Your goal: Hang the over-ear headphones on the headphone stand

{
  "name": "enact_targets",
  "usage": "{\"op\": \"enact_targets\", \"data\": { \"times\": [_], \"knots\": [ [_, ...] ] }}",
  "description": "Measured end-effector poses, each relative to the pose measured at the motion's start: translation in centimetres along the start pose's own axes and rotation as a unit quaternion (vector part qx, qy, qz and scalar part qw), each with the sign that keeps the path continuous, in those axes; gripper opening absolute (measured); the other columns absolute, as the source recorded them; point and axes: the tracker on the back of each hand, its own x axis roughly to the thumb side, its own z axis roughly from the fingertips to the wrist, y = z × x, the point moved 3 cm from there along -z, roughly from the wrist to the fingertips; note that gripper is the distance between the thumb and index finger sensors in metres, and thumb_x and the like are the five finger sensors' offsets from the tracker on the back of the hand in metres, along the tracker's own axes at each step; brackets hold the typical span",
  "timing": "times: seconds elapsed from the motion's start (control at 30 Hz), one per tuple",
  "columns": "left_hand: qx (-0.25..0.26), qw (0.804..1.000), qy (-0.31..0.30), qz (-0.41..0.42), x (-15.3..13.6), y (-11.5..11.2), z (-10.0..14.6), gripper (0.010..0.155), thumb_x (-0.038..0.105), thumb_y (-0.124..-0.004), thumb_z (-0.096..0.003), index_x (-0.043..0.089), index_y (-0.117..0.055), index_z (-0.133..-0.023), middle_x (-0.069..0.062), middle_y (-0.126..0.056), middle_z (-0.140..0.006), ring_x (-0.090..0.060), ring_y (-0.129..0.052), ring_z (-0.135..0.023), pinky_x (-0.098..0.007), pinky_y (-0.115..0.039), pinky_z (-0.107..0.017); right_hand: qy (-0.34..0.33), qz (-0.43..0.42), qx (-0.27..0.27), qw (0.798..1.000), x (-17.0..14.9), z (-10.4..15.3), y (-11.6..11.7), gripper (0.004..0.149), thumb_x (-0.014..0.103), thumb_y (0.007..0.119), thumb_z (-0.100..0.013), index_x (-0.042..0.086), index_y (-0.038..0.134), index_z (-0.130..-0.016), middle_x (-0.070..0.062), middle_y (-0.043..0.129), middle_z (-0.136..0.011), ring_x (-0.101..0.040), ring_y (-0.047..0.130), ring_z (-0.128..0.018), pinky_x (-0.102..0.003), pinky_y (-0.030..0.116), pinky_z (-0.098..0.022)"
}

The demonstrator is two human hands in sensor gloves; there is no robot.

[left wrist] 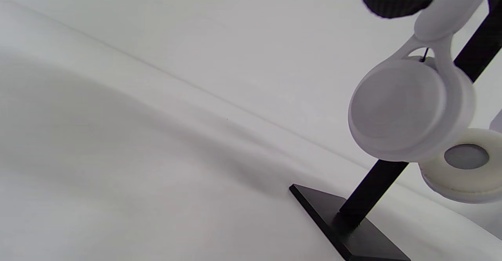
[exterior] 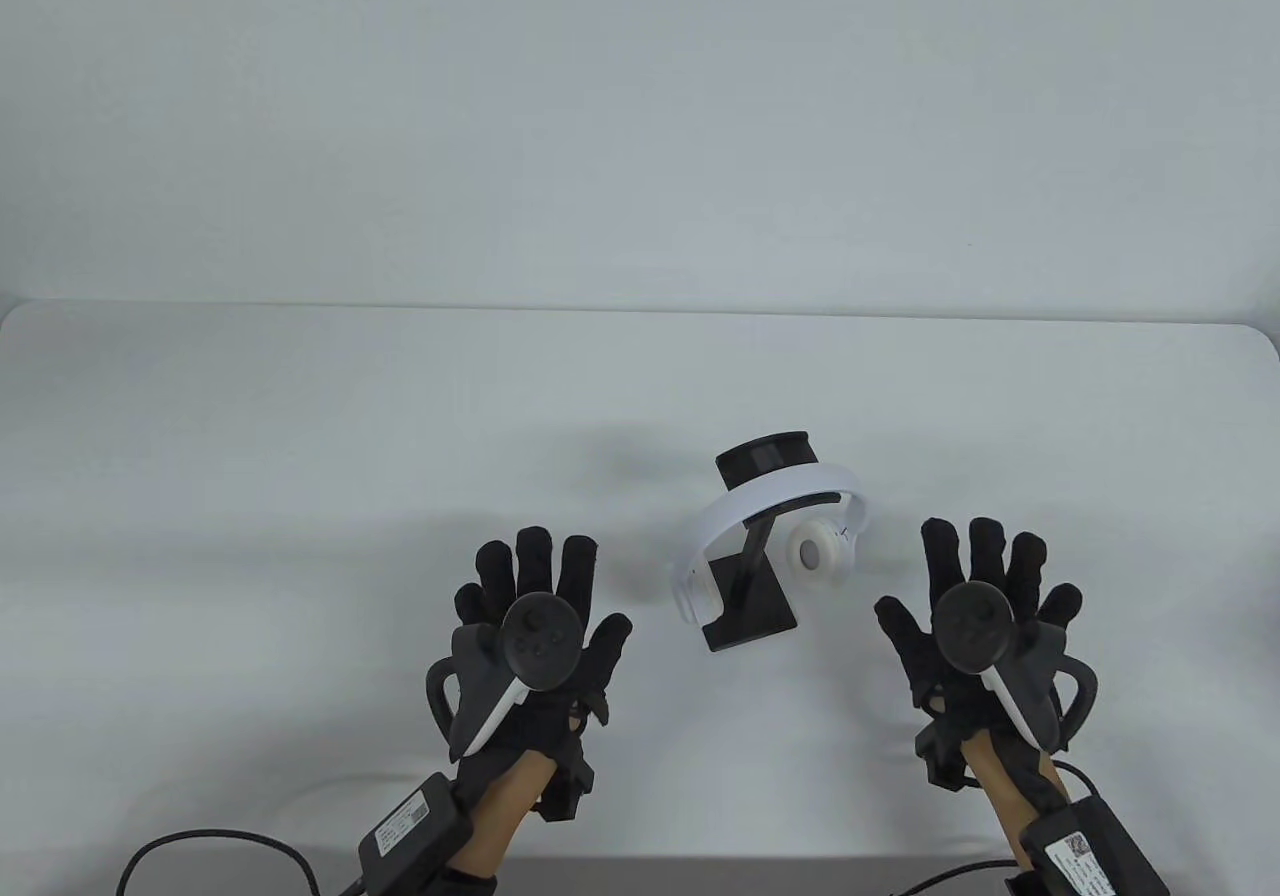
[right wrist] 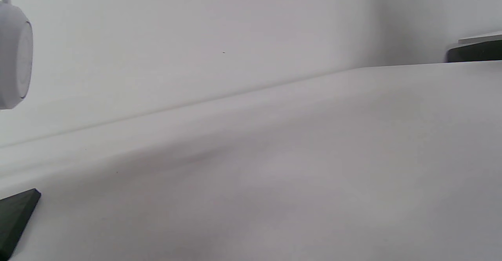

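Two gloved hands lie flat low in the table view, fingers spread, holding nothing: the left hand [exterior: 535, 616] lower left, the right hand [exterior: 985, 611] lower right. Between them, the white headphones [exterior: 770, 526] hang on the black stand [exterior: 752, 586] on the white table [exterior: 300, 436]. Their band covers the stand's top. In the right wrist view, a dark thing [right wrist: 474, 51] at the far right is hard to make out.

The headphones [exterior: 770, 506] are white, with paler cream ear pads [left wrist: 462, 174] around grey centres. The stand [exterior: 752, 596] near the table's front edge is plain black. The table [exterior: 300, 436] is a pale grey-white, unpatterned. Both gloves, left [exterior: 545, 576] and right [exterior: 985, 576], are black, each bearing a dark grey tracker [exterior: 535, 636] with a white strip.
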Motion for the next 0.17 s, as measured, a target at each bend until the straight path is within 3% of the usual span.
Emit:
{"op": "enact_targets", "data": {
  "times": [0.17],
  "knots": [
    [-0.005,1.0,-0.003,-0.001,0.14,-0.11,0.02,0.076,0.067,-0.059,-0.0435,0.048,-0.025,-0.109,0.005,-0.012,-0.117,-0.034,-0.001,-0.106,-0.06,-0.012,-0.071,0.002,-0.002,-0.001,1.0,-0.09,-0.01,-0.03,0.083,0.076,0.056,-0.032,0.058,0.006,-0.096,0.012,0.002,-0.113,-0.027,-0.001,-0.108,-0.066,0.008,-0.072]
  ]
}}
